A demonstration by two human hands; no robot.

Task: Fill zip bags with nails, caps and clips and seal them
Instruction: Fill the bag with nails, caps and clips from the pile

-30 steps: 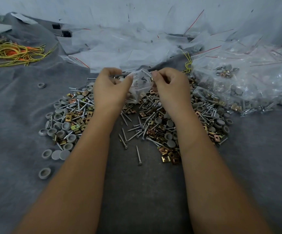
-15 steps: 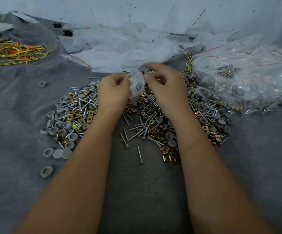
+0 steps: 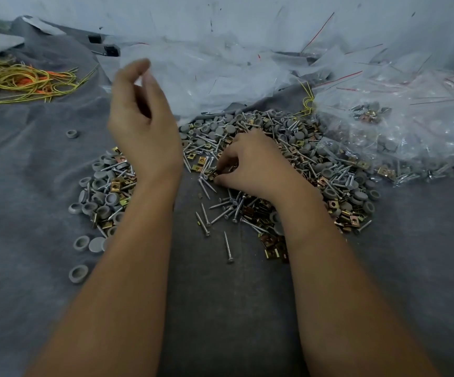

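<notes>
Left hand (image 3: 141, 126) raised, right hand (image 3: 250, 164) down in pile (image 3: 315, 170)

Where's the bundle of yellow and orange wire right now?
In the head view, the wire bundle lies at the far left on the grey cloth, well apart from the pile of nails, caps and clips, beyond the raised left hand.
</notes>
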